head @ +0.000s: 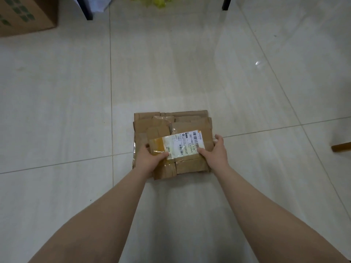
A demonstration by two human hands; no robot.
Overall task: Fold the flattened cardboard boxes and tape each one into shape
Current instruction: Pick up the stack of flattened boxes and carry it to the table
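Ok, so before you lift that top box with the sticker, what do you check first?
1. Left hand grips the top flattened box: ok.
2. Right hand grips its other side: ok.
3. Only that one box is in the grip, not the stack beneath: cannot tell.
4. Old tape is off the flaps: not ok, some clear tape is on them.
5. Fresh tape is handy: cannot tell, none in view.
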